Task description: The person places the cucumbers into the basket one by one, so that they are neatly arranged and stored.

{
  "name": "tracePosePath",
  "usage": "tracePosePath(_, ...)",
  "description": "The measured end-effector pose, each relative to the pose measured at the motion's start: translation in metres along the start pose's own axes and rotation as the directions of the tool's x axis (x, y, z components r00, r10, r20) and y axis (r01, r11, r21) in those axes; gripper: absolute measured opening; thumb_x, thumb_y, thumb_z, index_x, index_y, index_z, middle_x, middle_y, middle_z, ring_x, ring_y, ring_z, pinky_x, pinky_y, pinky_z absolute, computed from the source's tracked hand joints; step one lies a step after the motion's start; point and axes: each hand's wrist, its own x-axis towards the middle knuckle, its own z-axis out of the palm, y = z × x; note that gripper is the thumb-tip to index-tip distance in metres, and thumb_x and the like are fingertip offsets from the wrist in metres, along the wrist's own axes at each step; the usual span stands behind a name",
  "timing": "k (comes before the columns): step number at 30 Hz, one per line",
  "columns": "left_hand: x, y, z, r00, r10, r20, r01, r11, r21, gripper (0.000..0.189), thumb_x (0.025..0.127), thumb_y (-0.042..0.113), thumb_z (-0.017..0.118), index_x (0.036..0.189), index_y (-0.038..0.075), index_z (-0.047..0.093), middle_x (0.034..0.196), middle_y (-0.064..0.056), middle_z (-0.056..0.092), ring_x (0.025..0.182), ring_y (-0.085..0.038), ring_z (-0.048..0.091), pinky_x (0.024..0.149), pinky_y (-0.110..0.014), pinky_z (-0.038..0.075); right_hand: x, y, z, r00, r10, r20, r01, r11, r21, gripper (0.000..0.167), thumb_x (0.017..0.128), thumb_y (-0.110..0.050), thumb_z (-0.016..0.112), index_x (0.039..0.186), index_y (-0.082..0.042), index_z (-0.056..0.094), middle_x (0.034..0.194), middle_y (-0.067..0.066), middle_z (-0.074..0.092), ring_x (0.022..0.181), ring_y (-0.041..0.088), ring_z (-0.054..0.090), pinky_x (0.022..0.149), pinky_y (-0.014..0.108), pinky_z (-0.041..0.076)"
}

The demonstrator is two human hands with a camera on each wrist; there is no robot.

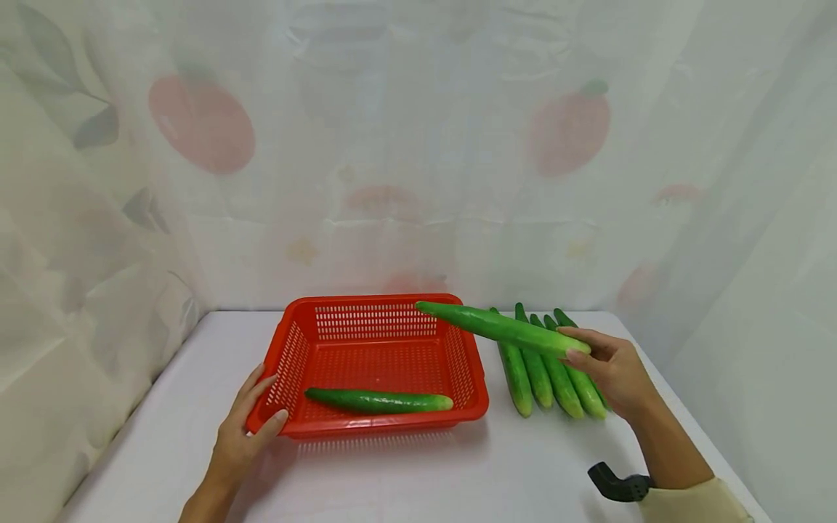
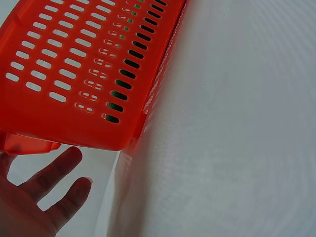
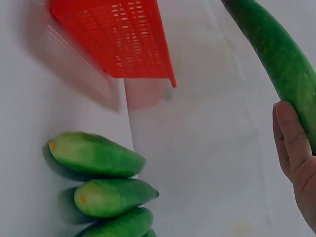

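Your right hand pinches a long, tapered green cucumber between its fingers, raised pointing toward the red perforated plastic basket; your left hand touches the rim, fingers spread. One glossy dark-green cucumber lies inside; perhaps five pale-ended cucumbers remain on the white desk.
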Motion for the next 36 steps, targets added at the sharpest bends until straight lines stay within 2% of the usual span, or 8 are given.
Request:
tracePosePath(6, 0.000, 0.001, 0.000, 1.000, -0.025, 0.003, 0.025, 1.000, 0.014, 0.055, 0.091, 0.016, 0.065, 0.143, 0.016, 0.047, 0.156, 0.007, 0.023, 0.128, -0.004, 0.032, 0.083, -0.012, 0.041, 0.005, 0.003, 0.016, 0.998, 0.063, -0.004, -0.064, 0.994, -0.086, 0.034, 0.094, 0.002, 0.059, 0.125, 0.012, 0.056, 0.115, 0.011, 0.057, 0.095, 0.017, 0.059, 0.078, 0.028, 0.053)
tracePosePath(12, 0.000, 0.003, 0.000, 1.000, -0.014, -0.002, 0.014, 1.000, 0.021, 0.056, 0.090, 0.014, 0.066, 0.143, 0.015, 0.047, 0.156, 0.005, 0.023, 0.129, -0.002, 0.030, 0.085, -0.010, 0.039, 0.012, 0.008, 0.032, 0.992, 0.128, -0.001, -0.126, 0.976, -0.179, 0.035, 0.092, -0.006, 0.065, 0.124, 0.008, 0.060, 0.111, 0.020, 0.057, 0.092, 0.025, 0.058, 0.075, 0.028, 0.053)
tracePosePath(16, 0.001, 0.003, -0.001, 1.000, -0.013, -0.003, 0.013, 1.000, 0.026, 0.057, 0.090, 0.013, 0.067, 0.143, 0.014, 0.046, 0.156, 0.003, 0.023, 0.130, -0.001, 0.029, 0.086, -0.009, 0.037, 0.017, 0.012, 0.043, 0.989, 0.142, 0.036, -0.133, 0.973, -0.187, 0.034, 0.091, -0.007, 0.067, 0.122, 0.006, 0.062, 0.109, 0.023, 0.058, 0.090, 0.031, 0.058, 0.073, 0.031, 0.053)
tracePosePath(22, -0.001, 0.004, 0.000, 1.000, -0.009, -0.005, 0.009, 1.000, 0.018, 0.057, 0.090, 0.012, 0.067, 0.143, 0.014, 0.047, 0.156, 0.003, 0.023, 0.130, -0.001, 0.029, 0.086, -0.009, 0.037, 0.021, 0.015, 0.059, 0.980, 0.188, 0.073, -0.170, 0.965, -0.201, 0.032, 0.090, -0.010, 0.069, 0.120, 0.000, 0.066, 0.107, 0.018, 0.062, 0.086, 0.031, 0.058, 0.068, 0.031, 0.052)
tracePosePath(30, -0.001, 0.006, 0.000, 1.000, 0.001, -0.009, -0.001, 1.000, 0.022, 0.057, 0.090, 0.012, 0.067, 0.143, 0.014, 0.047, 0.156, 0.003, 0.023, 0.129, 0.000, 0.030, 0.086, -0.009, 0.037, 0.027, 0.022, 0.076, 0.969, 0.189, 0.158, -0.163, 0.973, -0.161, 0.032, 0.091, -0.007, 0.066, 0.121, 0.004, 0.064, 0.107, 0.019, 0.062, 0.085, 0.028, 0.060, 0.072, 0.031, 0.053)
tracePosePath(36, -0.001, 0.008, 0.000, 1.000, -0.005, -0.014, 0.005, 1.000, 0.027, 0.056, 0.090, 0.013, 0.067, 0.142, 0.014, 0.047, 0.156, 0.004, 0.024, 0.129, 0.001, 0.030, 0.085, -0.009, 0.038, 0.031, 0.028, 0.088, 0.960, 0.181, 0.212, -0.146, 0.975, -0.168, 0.032, 0.091, -0.008, 0.066, 0.121, 0.003, 0.064, 0.112, 0.018, 0.062, 0.087, 0.030, 0.059, 0.073, 0.034, 0.053)
